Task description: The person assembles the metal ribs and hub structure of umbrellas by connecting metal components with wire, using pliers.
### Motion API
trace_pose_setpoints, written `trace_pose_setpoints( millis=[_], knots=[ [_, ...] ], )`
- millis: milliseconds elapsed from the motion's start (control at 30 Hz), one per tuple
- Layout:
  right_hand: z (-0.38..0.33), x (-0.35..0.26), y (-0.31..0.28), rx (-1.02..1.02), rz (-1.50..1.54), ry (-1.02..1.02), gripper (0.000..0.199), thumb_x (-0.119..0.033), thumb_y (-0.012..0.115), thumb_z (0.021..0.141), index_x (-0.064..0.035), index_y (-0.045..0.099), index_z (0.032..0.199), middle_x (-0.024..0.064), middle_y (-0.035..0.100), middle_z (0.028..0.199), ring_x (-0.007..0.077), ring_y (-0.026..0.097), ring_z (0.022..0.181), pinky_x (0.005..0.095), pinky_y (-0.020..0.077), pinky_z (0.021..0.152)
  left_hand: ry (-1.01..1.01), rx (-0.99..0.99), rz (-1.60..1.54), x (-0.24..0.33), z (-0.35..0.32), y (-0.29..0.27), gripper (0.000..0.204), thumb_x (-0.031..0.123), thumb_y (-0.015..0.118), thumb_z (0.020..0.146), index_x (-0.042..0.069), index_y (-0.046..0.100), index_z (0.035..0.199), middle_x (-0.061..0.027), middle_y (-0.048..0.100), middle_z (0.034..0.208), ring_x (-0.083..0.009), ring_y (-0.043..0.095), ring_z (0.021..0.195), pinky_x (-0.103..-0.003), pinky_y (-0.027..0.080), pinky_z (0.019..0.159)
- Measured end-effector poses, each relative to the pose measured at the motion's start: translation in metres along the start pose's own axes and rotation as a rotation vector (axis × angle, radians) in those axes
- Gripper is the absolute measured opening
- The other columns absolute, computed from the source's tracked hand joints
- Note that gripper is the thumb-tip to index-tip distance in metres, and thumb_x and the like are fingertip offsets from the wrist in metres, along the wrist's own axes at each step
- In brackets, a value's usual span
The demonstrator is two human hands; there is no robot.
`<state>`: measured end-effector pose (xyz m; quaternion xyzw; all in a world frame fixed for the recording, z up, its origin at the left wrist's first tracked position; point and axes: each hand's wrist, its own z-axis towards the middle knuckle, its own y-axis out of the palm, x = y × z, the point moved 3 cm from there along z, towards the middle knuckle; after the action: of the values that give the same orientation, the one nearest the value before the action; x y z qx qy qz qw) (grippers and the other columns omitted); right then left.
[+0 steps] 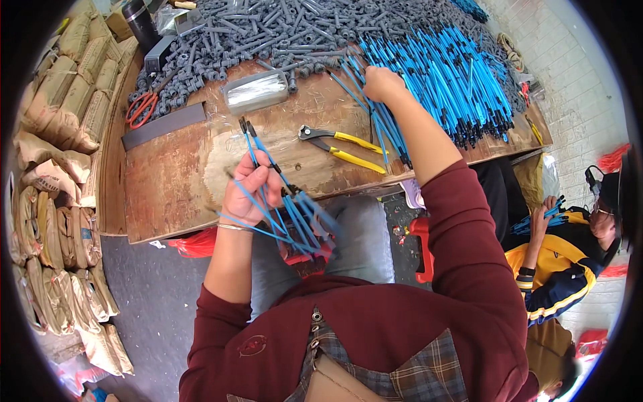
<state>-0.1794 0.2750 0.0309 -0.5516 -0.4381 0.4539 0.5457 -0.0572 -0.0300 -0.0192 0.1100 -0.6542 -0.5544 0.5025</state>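
My left hand [249,194] is closed around a small bunch of thin blue tubes [284,204] with dark tips, held over my lap at the bench's near edge. My right hand [380,83] reaches forward and grips a few blue tubes at the edge of a big pile of blue tubes [445,74] on the right of the wooden bench [181,177]. Yellow-handled pliers [345,147] lie on the bench between my two hands.
Several grey plastic fittings [261,33] cover the bench's far side. Red-handled scissors [142,107], a dark flat bar [164,125] and a clear packet [256,90] lie at left. Stacked tan sacks [60,127] line the left. Another person [569,254] sits at right holding blue tubes.
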Motion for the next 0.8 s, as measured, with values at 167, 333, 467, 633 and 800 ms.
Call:
trace_pose_setpoints(
  millis=[167,333,467,633,800],
  knots=[
    [-0.011,0.003,-0.049,0.317,-0.004,-0.087,0.027,-0.026,0.059,0.077,-0.0045,0.062,0.092,0.0187,0.062,0.087,0.0339,0.061,0.083,0.0423,0.05,0.072,-0.034,-0.147,-0.087,-0.004,0.002,-0.007,0.016,0.013,0.052,0.087,0.006,0.053,0.101,-0.0143,0.063,0.075,-0.02,0.059,0.054,-0.027,0.047,0.046],
    [-0.083,-0.045,-0.134,0.469,0.364,-0.434,0.026,-0.024,0.057,0.081,-0.003,0.062,0.096,0.0147,0.064,0.084,0.0271,0.061,0.076,0.0332,0.0482,0.069,-0.033,0.155,-0.103,-0.002,0.005,-0.02,0.019,0.015,0.052,0.088,0.006,0.053,0.104,-0.0144,0.063,0.08,-0.0216,0.061,0.061,-0.031,0.051,0.051],
    [-0.154,-0.082,-0.103,0.094,0.86,-0.723,0.023,-0.017,0.061,0.079,-0.0003,0.062,0.095,0.0128,0.061,0.079,0.0211,0.059,0.07,0.029,0.0458,0.062,-0.018,0.305,-0.101,-0.003,0.011,-0.002,0.02,0.016,0.052,0.088,0.005,0.053,0.105,-0.0153,0.063,0.088,-0.0247,0.063,0.072,-0.035,0.053,0.062],
    [-0.194,-0.112,-0.045,0.274,0.574,-0.737,0.019,-0.014,0.062,0.076,-0.0013,0.06,0.091,0.0122,0.055,0.07,0.0285,0.055,0.063,0.0367,0.0443,0.055,0.114,0.046,-0.135,-0.005,0.013,0.007,0.023,0.015,0.056,0.085,0.007,0.052,0.106,-0.0156,0.061,0.095,-0.0274,0.061,0.08,-0.038,0.052,0.071],
    [-0.195,-0.111,-0.045,0.291,0.558,-0.66,0.019,-0.015,0.063,0.076,-0.0023,0.058,0.089,0.0121,0.055,0.07,0.0311,0.055,0.063,0.0391,0.0437,0.055,0.201,0.028,-0.018,-0.004,0.015,0.018,0.022,0.013,0.06,0.083,0.007,0.052,0.103,-0.0122,0.06,0.087,-0.0242,0.059,0.075,-0.035,0.05,0.068]
  ],
)
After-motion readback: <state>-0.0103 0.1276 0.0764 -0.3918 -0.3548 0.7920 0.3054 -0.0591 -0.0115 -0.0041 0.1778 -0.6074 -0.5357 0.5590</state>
